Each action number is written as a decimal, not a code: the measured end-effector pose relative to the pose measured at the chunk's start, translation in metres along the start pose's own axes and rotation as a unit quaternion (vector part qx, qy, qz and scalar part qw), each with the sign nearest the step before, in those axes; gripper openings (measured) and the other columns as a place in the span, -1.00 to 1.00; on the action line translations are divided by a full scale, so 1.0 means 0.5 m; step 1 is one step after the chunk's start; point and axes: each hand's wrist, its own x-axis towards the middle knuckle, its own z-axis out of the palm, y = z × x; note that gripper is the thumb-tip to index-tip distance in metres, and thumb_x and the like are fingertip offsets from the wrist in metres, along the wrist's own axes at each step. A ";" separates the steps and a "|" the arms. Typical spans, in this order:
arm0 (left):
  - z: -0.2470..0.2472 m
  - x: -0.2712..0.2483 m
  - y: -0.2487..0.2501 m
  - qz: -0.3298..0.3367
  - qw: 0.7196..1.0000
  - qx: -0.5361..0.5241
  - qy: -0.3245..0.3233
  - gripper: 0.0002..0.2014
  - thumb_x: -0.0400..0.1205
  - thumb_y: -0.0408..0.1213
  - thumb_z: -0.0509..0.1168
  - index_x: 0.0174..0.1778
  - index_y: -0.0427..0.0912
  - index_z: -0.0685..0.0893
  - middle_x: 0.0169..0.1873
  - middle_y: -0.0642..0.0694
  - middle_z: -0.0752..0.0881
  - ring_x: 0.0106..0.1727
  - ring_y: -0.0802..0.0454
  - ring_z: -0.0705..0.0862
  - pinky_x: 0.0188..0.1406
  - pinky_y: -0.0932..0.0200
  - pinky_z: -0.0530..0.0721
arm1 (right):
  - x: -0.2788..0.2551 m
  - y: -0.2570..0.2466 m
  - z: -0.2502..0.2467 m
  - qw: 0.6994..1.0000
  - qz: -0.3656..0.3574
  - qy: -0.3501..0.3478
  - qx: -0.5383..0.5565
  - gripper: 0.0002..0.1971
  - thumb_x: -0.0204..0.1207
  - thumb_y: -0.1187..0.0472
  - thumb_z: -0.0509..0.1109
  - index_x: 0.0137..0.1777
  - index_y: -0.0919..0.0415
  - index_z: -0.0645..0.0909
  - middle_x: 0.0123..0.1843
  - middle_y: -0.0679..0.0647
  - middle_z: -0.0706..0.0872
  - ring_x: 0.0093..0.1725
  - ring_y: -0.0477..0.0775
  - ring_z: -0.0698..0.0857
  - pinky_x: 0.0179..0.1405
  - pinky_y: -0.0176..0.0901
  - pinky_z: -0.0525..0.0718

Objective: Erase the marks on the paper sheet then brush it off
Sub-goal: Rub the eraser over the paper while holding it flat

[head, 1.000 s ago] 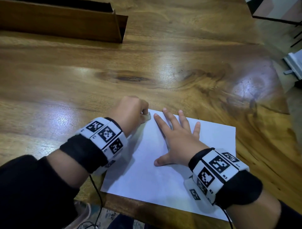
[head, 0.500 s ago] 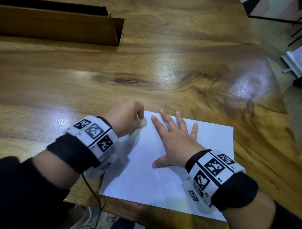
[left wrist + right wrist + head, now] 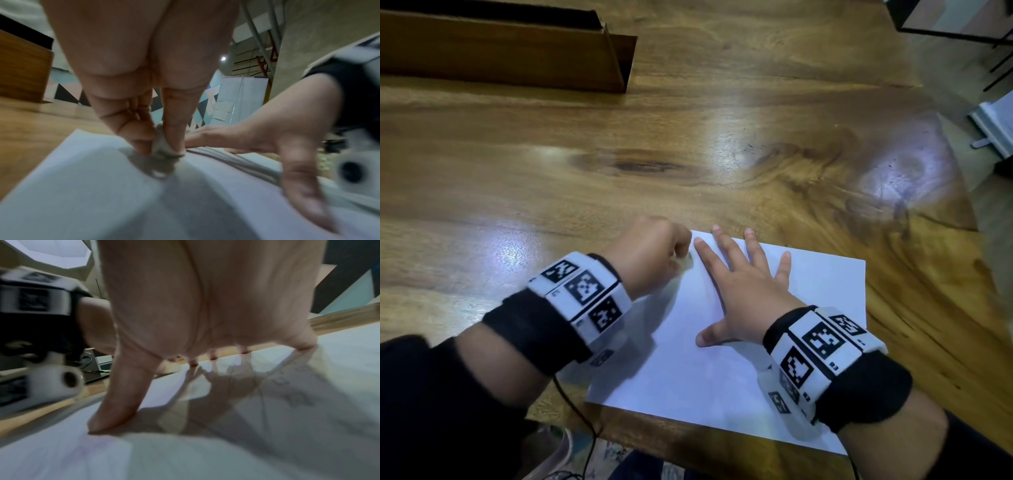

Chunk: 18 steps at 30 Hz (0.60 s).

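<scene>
A white paper sheet point(image 3: 726, 377) lies at the near edge of the wooden table point(image 3: 688, 144). My left hand point(image 3: 650, 253) pinches a small grey-white eraser point(image 3: 162, 146) and presses it on the sheet near its far left corner. The eraser point(image 3: 686, 263) barely shows below the curled fingers in the head view. My right hand point(image 3: 746, 291) lies flat on the sheet with fingers spread, just right of the left hand, holding the paper down. Faint pencil lines point(image 3: 236, 160) run along the sheet by the right hand point(image 3: 267, 142). The right wrist view shows the thumb point(image 3: 121, 405) pressed on the paper point(image 3: 205, 451).
A long wooden box point(image 3: 510, 54) stands at the far left of the table. The table's right edge falls away to the floor, where a white object point(image 3: 996, 126) lies. A black cable point(image 3: 578, 411) hangs from my left wrist over the near edge.
My left hand has rubbed the eraser back and forth by the sheet's far left corner. The right hand has stayed flat on the paper.
</scene>
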 end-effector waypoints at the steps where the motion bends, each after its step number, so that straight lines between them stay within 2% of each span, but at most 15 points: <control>1: 0.004 -0.013 -0.002 0.013 0.999 0.009 -0.042 -0.95 0.43 -0.30 0.36 -0.34 -0.17 0.65 -0.55 0.09 0.52 -0.37 0.04 0.53 -0.44 0.35 0.40 | 0.000 0.000 0.000 1.000 0.000 0.000 0.000 0.32 0.17 -0.30 0.57 0.56 -0.27 -0.51 0.56 -0.24 -0.60 0.56 0.17 -0.57 0.40 0.62 -0.34; 3: -0.001 -0.018 -0.005 0.014 0.995 0.019 -0.092 -0.96 0.38 -0.26 0.42 -0.32 -0.12 0.70 -0.57 0.15 0.52 -0.42 0.19 0.50 -0.49 0.47 0.38 | 0.000 0.001 0.001 1.000 -0.001 0.002 -0.002 0.32 0.16 -0.31 0.56 0.55 -0.27 -0.51 0.56 -0.24 -0.60 0.56 0.17 -0.57 0.40 0.62 -0.34; 4: -0.006 -0.009 -0.005 0.000 0.997 0.012 -0.075 -0.95 0.38 -0.27 0.41 -0.28 -0.13 0.70 -0.54 0.14 0.54 -0.39 0.15 0.54 -0.44 0.42 0.42 | 0.000 0.001 0.002 1.000 -0.002 0.003 -0.003 0.33 0.16 -0.31 0.56 0.55 -0.27 -0.52 0.56 -0.24 -0.60 0.56 0.17 -0.57 0.40 0.62 -0.34; 6: -0.015 0.018 0.000 -0.037 0.999 -0.014 0.006 -0.96 0.43 -0.32 0.36 -0.23 -0.18 0.67 -0.44 -0.02 0.62 -0.23 -0.06 0.62 -0.26 0.19 0.53 | 0.000 0.001 0.001 1.000 -0.001 0.003 -0.007 0.33 0.16 -0.32 0.56 0.55 -0.26 -0.52 0.56 -0.24 -0.60 0.56 0.17 -0.57 0.40 0.61 -0.33; 8: -0.011 0.026 0.006 -0.041 0.998 -0.016 0.052 -0.98 0.47 -0.36 0.31 -0.25 -0.22 0.64 -0.33 -0.15 0.64 -0.14 -0.15 0.60 -0.18 0.09 0.56 | 0.000 0.000 0.001 1.000 0.000 0.004 -0.008 0.33 0.17 -0.32 0.56 0.55 -0.26 -0.52 0.56 -0.24 -0.60 0.56 0.16 -0.57 0.40 0.61 -0.33; 10: 0.004 0.006 0.000 -0.014 0.999 -0.014 0.026 -0.94 0.46 -0.36 0.30 -0.33 -0.20 0.63 -0.43 -0.07 0.59 -0.25 -0.10 0.56 -0.27 0.18 0.46 | 0.000 0.001 0.002 1.000 -0.002 0.007 -0.007 0.32 0.17 -0.32 0.55 0.56 -0.26 -0.51 0.56 -0.25 -0.60 0.56 0.16 -0.57 0.41 0.61 -0.33; 13: 0.028 -0.033 -0.015 0.025 0.999 0.010 -0.028 -0.90 0.44 -0.24 0.36 -0.38 -0.13 0.63 -0.55 0.11 0.44 -0.43 0.11 0.44 -0.48 0.24 0.31 | 0.001 0.004 0.004 1.000 -0.007 0.011 -0.003 0.30 0.18 -0.32 0.54 0.56 -0.27 -0.50 0.56 -0.25 -0.60 0.56 0.16 -0.57 0.41 0.61 -0.33; 14: 0.033 -0.039 -0.019 0.023 0.999 0.014 -0.022 -0.89 0.44 -0.20 0.37 -0.35 -0.13 0.64 -0.53 0.11 0.44 -0.43 0.13 0.43 -0.50 0.28 0.30 | 0.001 0.004 0.005 1.000 -0.009 0.011 -0.002 0.30 0.18 -0.32 0.54 0.56 -0.28 -0.50 0.56 -0.25 -0.61 0.56 0.15 -0.57 0.41 0.60 -0.34; 16: 0.037 -0.044 -0.024 0.009 1.000 0.000 0.000 -0.89 0.44 -0.20 0.39 -0.29 -0.14 0.65 -0.44 0.04 0.53 -0.35 0.05 0.49 -0.42 0.21 0.38 | 0.000 0.005 0.005 1.000 -0.014 0.015 -0.002 0.29 0.18 -0.32 0.54 0.56 -0.28 -0.49 0.57 -0.25 -0.60 0.56 0.14 -0.57 0.42 0.59 -0.34; 18: 0.034 -0.044 -0.026 -0.003 1.000 -0.029 -0.005 -0.90 0.42 -0.20 0.40 -0.26 -0.14 0.65 -0.43 0.01 0.62 -0.35 0.06 0.55 -0.36 0.20 0.47 | -0.004 0.011 0.000 0.999 -0.019 0.025 0.007 0.27 0.20 -0.27 0.56 0.59 -0.28 -0.43 0.59 -0.24 -0.56 0.59 0.11 -0.52 0.47 0.54 -0.31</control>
